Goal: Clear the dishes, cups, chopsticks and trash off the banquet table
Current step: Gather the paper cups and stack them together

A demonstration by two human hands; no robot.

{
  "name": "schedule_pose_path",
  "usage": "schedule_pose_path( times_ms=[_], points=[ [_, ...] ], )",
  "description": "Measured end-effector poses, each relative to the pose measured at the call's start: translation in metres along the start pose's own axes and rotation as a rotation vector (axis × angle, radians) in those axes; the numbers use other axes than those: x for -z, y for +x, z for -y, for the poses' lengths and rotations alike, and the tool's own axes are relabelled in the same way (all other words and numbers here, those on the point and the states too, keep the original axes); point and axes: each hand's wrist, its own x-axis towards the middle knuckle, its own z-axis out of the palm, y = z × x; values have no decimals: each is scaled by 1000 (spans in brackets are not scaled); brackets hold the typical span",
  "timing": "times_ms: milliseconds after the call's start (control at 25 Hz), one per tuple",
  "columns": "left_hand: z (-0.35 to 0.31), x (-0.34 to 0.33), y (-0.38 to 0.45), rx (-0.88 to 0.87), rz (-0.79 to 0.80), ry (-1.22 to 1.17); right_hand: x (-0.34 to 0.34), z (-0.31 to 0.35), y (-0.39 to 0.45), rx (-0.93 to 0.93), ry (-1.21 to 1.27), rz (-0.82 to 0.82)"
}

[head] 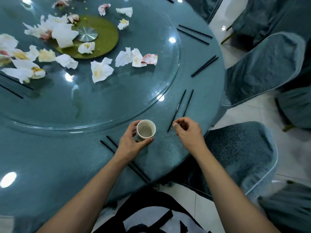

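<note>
Cup point(145, 131) gripped in left hand point(130, 140); right hand point(187, 130) pinches chopstick point(176, 111) beside it.

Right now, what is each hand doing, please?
Left hand: fingers curled around the white cup.
Right hand: fingers pinch the near end of a black chopstick.

Ceiling-light glare spots the glossy table point(50, 157); wide-angle edges bend.
</note>
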Motion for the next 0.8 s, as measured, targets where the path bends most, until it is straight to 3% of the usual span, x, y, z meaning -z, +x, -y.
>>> schedule_pose_path(
  times_ms=[400, 800],
  points=[
    [-23, 19, -11, -4, 68, 4, -4, 17, -29, -5, 35, -60],
    [-79, 58, -42, -79, 25, -1, -13, 52, -41, 108, 62, -74]
  ],
)
